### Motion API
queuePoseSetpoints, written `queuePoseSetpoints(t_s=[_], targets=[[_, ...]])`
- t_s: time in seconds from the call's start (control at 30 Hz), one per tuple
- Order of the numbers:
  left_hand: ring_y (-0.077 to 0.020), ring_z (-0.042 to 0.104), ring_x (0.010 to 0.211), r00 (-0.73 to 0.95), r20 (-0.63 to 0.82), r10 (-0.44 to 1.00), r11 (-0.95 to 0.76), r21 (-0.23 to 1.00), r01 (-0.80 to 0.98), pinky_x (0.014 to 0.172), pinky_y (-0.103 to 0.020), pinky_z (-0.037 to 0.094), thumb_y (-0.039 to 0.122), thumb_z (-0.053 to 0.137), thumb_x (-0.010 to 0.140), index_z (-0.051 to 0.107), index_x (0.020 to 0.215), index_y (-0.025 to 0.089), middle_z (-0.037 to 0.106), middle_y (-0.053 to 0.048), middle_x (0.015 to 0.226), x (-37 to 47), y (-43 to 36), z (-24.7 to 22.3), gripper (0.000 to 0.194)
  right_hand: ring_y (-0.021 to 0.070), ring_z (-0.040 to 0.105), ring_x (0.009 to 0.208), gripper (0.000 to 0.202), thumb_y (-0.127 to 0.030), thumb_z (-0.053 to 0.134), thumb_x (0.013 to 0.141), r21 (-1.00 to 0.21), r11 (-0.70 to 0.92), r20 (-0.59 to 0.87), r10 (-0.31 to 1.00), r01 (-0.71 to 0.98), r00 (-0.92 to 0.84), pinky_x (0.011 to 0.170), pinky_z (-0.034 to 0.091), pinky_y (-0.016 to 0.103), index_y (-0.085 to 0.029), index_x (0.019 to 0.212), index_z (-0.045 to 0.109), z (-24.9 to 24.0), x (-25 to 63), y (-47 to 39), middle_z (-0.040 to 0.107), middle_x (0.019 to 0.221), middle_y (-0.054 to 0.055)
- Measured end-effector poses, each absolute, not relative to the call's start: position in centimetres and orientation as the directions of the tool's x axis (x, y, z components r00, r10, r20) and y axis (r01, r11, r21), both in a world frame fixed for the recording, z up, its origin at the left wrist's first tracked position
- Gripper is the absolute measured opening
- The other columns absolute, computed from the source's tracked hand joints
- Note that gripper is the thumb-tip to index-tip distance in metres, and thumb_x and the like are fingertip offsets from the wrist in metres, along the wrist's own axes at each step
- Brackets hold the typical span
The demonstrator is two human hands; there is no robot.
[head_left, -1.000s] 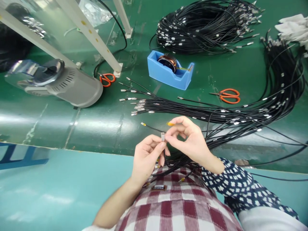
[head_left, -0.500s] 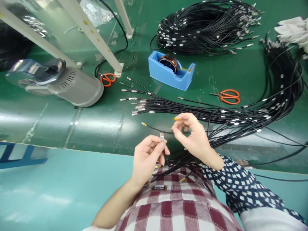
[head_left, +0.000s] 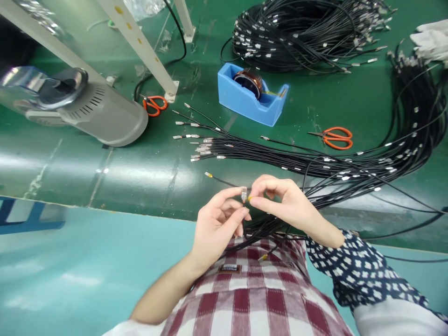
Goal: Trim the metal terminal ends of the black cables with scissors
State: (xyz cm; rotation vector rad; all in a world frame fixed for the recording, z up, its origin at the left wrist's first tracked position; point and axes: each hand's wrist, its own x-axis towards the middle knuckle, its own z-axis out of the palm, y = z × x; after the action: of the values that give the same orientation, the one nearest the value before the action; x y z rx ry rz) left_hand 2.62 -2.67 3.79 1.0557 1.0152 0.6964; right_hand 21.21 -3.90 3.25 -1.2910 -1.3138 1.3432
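Note:
Between the fingertips of my left hand [head_left: 219,217] is a cable's silver metal plug [head_left: 244,194], pointing up and away from me. My right hand [head_left: 280,196] is closed in a pinch on a small piece of yellow tape [head_left: 249,198], which meets the side of the plug just below its tip. Black cables [head_left: 266,228] run beneath both hands toward my lap. Another cable end with a yellow band [head_left: 209,174] lies on the table ahead of my left hand, and a second yellow-banded end [head_left: 263,257] rests on the checked apron [head_left: 245,298].
A long bundle of black cables [head_left: 280,161] crosses the green table. Beyond it stand a blue tape dispenser [head_left: 250,105] and orange-handled scissors [head_left: 337,138]. A coiled cable heap [head_left: 301,37] lies at the back. A grey machine [head_left: 108,114] and more scissors [head_left: 155,106] are left.
My right hand has come down and left, bringing the yellow tape against the plug. My left hand has shifted slightly right with the plug. The view has moved a little.

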Motion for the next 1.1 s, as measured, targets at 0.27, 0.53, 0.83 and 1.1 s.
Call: queuePoseSetpoints(t_s=[0.27, 0.53, 0.83, 1.1], targets=[[-0.0059, 0.057, 0.042, 0.404, -0.289, 0.868, 0.314, 0.949, 0.004, 0.042, -0.014, 0.048, 0.021, 0.071, 0.085, 0.063, 0.115, 0.017, 0.070, 0.001, 0.069, 2.4, -2.9, 3.7, 0.032, 0.0123, 0.054, 0.072, 0.015, -0.028, 0.069, 0.084, -0.986, -0.097, -0.113, 0.986, 0.137, -0.119, 0.066, 0.040, 0.028, -0.018, 0.074, 0.068, 3.7, 21.0, -3.7, 0.063, 0.081, 0.002], [-0.0057, 0.058, 0.043, 0.406, -0.274, 0.872, 0.302, 0.953, -0.004, 0.042, -0.014, 0.049, 0.020, 0.071, 0.085, 0.063, 0.116, 0.017, 0.070, 0.002, 0.069, 2.5, -2.9, 3.6, 0.032, 0.0125, 0.054, 0.071, 0.018, -0.031, 0.069, 0.084, -0.984, -0.106, -0.117, 0.990, 0.144, -0.073, 0.064, 0.039, 0.029, -0.018, 0.072, 0.066, 3.5, 20.4, -3.8, 0.063, 0.078, 0.001], [-0.0060, 0.057, 0.044, 0.406, -0.250, 0.879, 0.273, 0.962, 0.000, 0.043, -0.015, 0.049, 0.020, 0.070, 0.086, 0.063, 0.116, 0.018, 0.070, 0.001, 0.069, 2.5, -2.9, 3.5, 0.030, 0.0105, 0.052, 0.068, 0.014, -0.026, 0.068, 0.082, -0.987, -0.108, -0.112, 0.994, 0.116, -0.022, 0.061, 0.037, 0.027, -0.018, 0.072, 0.064, 3.2, 19.9, -3.9, 0.060, 0.076, -0.001], [-0.0062, 0.056, 0.055, 0.313, -0.166, 0.935, 0.216, 0.968, -0.130, 0.046, -0.016, 0.048, 0.023, 0.073, 0.085, 0.073, 0.100, 0.022, 0.070, -0.001, 0.086, 3.0, -2.6, 2.3, 0.016, 0.0105, 0.050, 0.068, 0.012, -0.019, 0.067, 0.082, -0.998, -0.029, -0.027, 0.999, 0.047, 0.047, 0.062, 0.038, 0.028, -0.018, 0.070, 0.062, 3.0, 18.8, -4.2, 0.057, 0.076, -0.001]])
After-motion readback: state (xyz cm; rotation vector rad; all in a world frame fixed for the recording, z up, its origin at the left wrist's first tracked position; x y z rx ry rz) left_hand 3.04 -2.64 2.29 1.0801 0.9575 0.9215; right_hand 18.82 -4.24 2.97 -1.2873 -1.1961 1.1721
